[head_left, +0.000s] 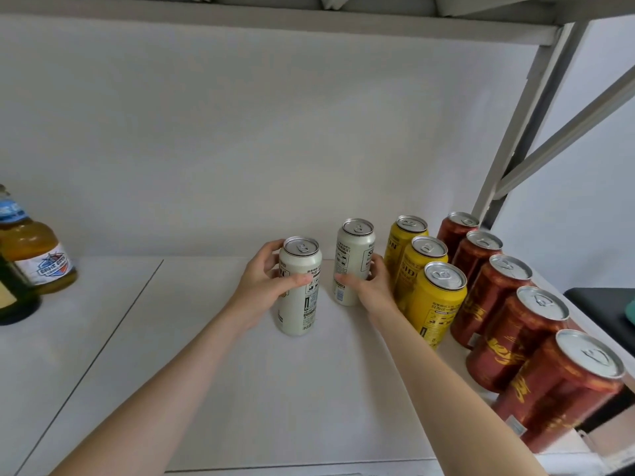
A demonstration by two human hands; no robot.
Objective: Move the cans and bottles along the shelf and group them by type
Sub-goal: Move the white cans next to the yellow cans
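Observation:
Two white cans stand upright mid-shelf. My left hand (266, 281) is wrapped around the nearer white can (299, 304). My right hand (369, 285) grips the farther white can (354, 255) from its right side. Right of them runs a row of three yellow cans (434, 304), and beyond that a row of several dark red cans (515, 331) reaching to the shelf's front right corner. At the far left edge stands an amber bottle (34, 259) with a blue and white label, with a dark bottle (13, 297) in front of it, partly cut off.
The white shelf board (206, 372) has a seam running diagonally at the left. A grey upright post and brace (525, 132) rise at the right behind the red cans. The shelf above (275, 18) hangs low overhead. A dark surface (604, 304) lies beyond the right side.

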